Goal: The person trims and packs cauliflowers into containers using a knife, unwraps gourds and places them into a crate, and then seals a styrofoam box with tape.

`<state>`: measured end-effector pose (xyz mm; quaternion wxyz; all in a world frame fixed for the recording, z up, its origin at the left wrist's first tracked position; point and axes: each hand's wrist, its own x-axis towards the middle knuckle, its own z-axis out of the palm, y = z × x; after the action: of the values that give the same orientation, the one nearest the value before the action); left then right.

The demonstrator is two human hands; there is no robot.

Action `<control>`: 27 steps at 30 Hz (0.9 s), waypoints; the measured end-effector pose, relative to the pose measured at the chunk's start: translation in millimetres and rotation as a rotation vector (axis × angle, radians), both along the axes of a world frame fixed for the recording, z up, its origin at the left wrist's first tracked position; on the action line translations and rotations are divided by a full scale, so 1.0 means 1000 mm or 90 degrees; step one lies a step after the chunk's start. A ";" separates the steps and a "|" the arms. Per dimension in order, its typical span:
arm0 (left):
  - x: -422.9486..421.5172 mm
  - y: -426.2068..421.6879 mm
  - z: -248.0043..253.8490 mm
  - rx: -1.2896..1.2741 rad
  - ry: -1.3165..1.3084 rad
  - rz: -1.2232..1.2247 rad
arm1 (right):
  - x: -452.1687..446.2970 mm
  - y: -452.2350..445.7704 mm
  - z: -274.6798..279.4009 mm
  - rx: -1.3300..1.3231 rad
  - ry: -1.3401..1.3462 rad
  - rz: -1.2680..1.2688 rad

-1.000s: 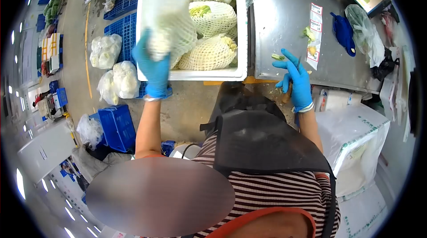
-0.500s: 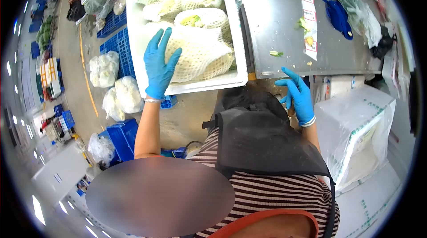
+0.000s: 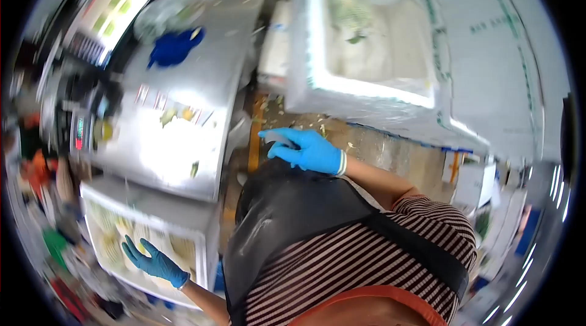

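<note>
My left hand (image 3: 155,263), in a blue glove, is raised over a white foam box (image 3: 210,247), its fingers spread and nothing in them. Pale cauliflowers in white foam nets (image 3: 143,234) lie in that box; the hand hides part of them, and contact cannot be made out. In front of my dark apron (image 3: 268,204) is my right hand (image 3: 308,152), also gloved in blue, with loosely bent fingers apart. A greyish strip between those fingers is too blurred to name.
A steel table (image 3: 177,161) with vegetable scraps, a label strip and a blue cloth (image 3: 174,47) stands at left. Beyond my right hand is a plastic-lined white box (image 3: 366,91) holding some pale vegetable. Bits litter the floor (image 3: 372,146).
My view has swung right, toward the plastic-lined box. The foam box and steel table now appear at left. My left hand stays over the foam box, and my right hand is before my apron.
</note>
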<state>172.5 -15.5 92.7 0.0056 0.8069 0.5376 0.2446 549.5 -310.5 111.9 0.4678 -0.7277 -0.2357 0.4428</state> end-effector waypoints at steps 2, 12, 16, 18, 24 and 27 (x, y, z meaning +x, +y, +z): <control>0.117 -0.005 0.009 -0.133 -0.221 -0.149 | 0.047 -0.044 0.019 0.051 0.012 -0.142; 0.658 -0.248 -0.038 -1.184 -0.230 -0.631 | 0.156 -0.286 -0.004 0.160 -0.056 -0.789; 0.793 -0.307 -0.110 -1.125 -0.139 -0.343 | 0.172 -0.315 -0.025 0.228 0.051 -0.793; 0.846 -0.329 -0.149 -1.194 -0.278 -0.285 | 0.176 -0.321 -0.024 0.241 0.088 -0.770; 0.911 -0.334 -0.269 -1.181 -0.534 -0.241 | 0.182 -0.327 -0.030 0.287 0.139 -0.761; 0.895 -0.334 -0.229 -1.012 -0.505 -0.270 | 0.186 -0.328 -0.022 0.247 0.163 -0.735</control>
<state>1067.8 -349.4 -136.1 0.7893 0.5036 0.3469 0.0555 735.7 -638.4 89.5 0.7798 -0.5808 0.1776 0.1517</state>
